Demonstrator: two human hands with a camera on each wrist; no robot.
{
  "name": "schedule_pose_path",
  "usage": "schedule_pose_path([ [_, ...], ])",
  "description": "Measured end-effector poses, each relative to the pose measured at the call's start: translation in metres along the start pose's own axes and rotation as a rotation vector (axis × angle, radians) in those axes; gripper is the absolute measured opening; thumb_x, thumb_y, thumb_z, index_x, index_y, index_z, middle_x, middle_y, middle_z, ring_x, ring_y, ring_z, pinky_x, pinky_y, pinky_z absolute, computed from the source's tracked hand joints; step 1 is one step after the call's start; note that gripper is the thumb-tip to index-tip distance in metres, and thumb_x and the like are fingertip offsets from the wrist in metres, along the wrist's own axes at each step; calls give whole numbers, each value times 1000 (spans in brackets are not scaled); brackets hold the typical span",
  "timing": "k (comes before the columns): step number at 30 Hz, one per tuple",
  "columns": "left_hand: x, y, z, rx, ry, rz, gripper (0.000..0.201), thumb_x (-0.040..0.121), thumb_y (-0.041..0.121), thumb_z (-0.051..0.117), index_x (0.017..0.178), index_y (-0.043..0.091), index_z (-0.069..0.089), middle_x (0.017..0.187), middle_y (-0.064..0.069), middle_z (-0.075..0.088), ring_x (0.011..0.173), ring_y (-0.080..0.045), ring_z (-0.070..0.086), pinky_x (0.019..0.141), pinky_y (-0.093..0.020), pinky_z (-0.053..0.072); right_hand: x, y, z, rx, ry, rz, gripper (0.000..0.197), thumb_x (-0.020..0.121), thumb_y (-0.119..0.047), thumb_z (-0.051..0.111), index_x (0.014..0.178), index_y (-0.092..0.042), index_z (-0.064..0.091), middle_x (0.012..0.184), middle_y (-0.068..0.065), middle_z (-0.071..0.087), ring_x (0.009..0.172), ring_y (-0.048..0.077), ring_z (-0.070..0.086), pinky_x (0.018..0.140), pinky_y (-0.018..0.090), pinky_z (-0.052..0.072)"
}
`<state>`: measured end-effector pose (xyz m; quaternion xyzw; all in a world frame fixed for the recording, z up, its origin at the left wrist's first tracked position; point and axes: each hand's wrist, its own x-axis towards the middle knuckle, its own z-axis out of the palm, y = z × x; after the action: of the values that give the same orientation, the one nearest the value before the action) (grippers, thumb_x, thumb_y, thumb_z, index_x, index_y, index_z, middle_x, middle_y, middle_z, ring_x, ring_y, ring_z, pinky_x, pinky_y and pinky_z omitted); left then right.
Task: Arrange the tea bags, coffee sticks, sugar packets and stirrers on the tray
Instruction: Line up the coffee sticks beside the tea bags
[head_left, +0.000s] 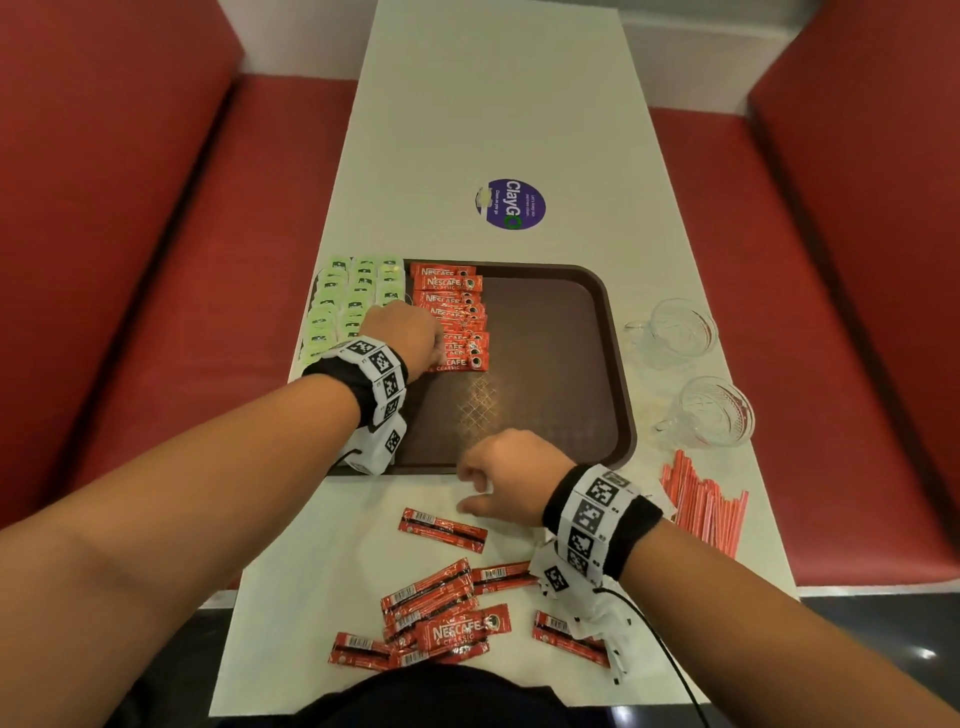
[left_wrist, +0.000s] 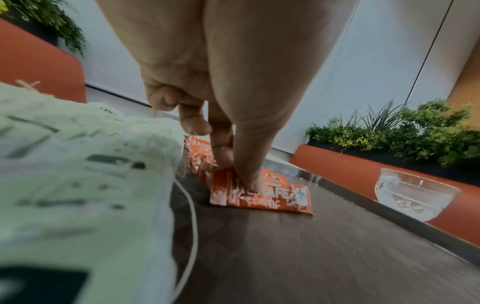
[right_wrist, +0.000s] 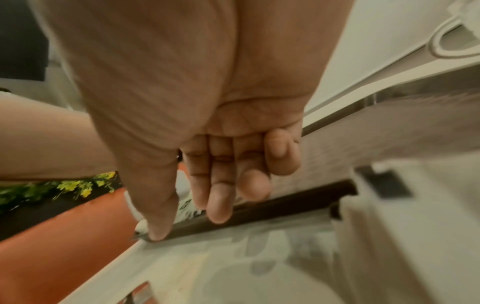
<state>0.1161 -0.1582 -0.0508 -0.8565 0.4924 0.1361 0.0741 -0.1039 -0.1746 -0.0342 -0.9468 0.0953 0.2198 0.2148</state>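
Observation:
A brown tray (head_left: 550, 364) lies on the white table. Green tea bags (head_left: 356, 299) fill its left side in columns, and red coffee sticks (head_left: 454, 312) form a column beside them. My left hand (head_left: 434, 345) is at the near end of that column; thumb and index finger pinch the nearest coffee stick (left_wrist: 262, 197) as it lies on the tray, other fingers curled. My right hand (head_left: 470, 491) hovers over the table at the tray's front edge, fingers loosely bent (right_wrist: 218, 205), holding nothing. Several loose coffee sticks (head_left: 441, 613) lie on the table close to me. Red stirrers (head_left: 701, 506) lie at the right.
Two glass cups (head_left: 675, 327) (head_left: 717, 410) stand on the table right of the tray. A round purple sticker (head_left: 511, 203) is farther up the table. Red benches (head_left: 130, 260) flank both sides. The tray's right half is bare.

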Motion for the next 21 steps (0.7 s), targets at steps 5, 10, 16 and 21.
schedule_pose_path([
  [5, -6, -4, 2, -61, 23, -14, 14, 89, 44, 70, 87, 30, 73, 95, 7, 71, 95, -19, 63, 86, -37, 49, 5, -16, 16, -139, -97, 11, 50, 87, -56, 66, 123, -21, 62, 108, -1, 69, 95, 23, 64, 81, 40, 56],
  [10, -39, -18, -7, -204, 105, 61, 18, 87, 48, 70, 85, 30, 69, 86, 11, 70, 84, -13, 64, 82, -35, 53, 5, -32, 23, -228, -88, 0, 39, 90, -41, 69, 119, -16, 64, 114, 5, 66, 98, 28, 65, 83, 43, 57],
  [16, -106, -25, -6, -259, 45, 237, 21, 90, 50, 65, 86, 30, 71, 82, 14, 67, 79, -7, 60, 72, -28, 44, 3, -41, 29, -218, -114, 36, 22, 93, -22, 62, 112, -14, 65, 111, 8, 66, 96, 29, 64, 81, 41, 56],
  [21, -152, -25, 9, -101, -242, 403, 12, 88, 29, 64, 96, 30, 72, 95, 13, 68, 89, -10, 60, 79, -29, 49, -6, -46, 31, -139, -106, 50, 8, 87, -11, 53, 92, -17, 52, 107, 9, 61, 94, 28, 58, 77, 37, 51],
])
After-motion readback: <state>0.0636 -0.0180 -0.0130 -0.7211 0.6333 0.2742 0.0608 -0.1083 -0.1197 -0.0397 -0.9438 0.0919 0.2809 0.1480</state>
